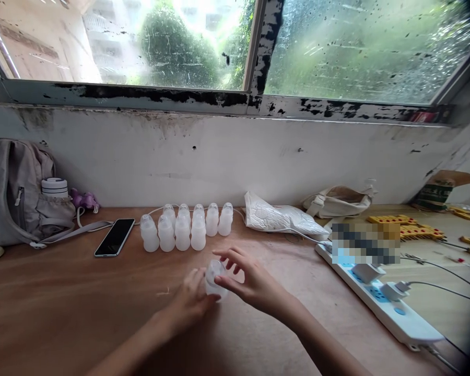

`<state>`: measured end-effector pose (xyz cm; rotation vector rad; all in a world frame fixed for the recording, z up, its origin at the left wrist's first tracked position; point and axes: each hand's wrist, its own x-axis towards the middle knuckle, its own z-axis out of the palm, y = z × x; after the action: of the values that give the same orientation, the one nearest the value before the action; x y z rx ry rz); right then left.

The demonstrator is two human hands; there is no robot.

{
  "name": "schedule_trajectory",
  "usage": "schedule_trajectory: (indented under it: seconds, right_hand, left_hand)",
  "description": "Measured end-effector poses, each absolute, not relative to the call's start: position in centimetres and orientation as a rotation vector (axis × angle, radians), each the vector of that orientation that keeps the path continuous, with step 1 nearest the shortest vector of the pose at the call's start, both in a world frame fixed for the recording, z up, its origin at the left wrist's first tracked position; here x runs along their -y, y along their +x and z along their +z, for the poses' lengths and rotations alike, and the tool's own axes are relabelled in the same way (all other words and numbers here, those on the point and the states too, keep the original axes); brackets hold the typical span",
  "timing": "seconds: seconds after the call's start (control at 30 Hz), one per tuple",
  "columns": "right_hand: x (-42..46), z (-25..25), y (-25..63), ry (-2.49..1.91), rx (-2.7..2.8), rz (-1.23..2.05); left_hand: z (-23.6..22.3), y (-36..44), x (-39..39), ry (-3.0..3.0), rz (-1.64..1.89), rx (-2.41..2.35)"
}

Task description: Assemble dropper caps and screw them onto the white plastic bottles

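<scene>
A small frosted white bottle (212, 272) with a clear domed cap is gripped low down in my left hand (191, 296), just above or on the brown tabletop. My right hand (248, 277) curves around the bottle's upper right side, fingers spread and thumb in front of it. Whether the right thumb touches the bottle, I cannot tell. Behind my hands, several similar bottles (183, 232) stand upright in a group, all with clear domed caps.
Left of the bottles lies a phone (115, 237), beside a grey backpack (19, 193). A white plastic packet (282, 216) and a beige pouch (337, 202) lie near the wall. A power strip (379, 297) with plugs and cables runs along the right side, near yellow parts (419, 232).
</scene>
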<state>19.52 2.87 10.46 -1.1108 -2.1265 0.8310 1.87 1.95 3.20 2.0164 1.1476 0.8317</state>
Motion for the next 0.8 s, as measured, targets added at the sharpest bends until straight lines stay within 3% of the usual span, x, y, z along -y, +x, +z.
schedule_trajectory:
  seconds: [0.13,0.37,0.8]
  right_hand:
    - [-4.5,6.8,19.7,-1.211,2.201,0.917]
    - [-5.9,0.3,17.1,-0.994,2.064,0.859]
    - [-12.8,-1.9,17.8,-1.391,1.754,0.532]
  left_hand:
    - [1.2,0.4,-3.7,2.048,0.860,-1.359]
    - [-0.1,0.2,-4.1,2.085,0.905,-1.342]
    - [0.2,-5.3,-3.1,2.354,0.793,-1.454]
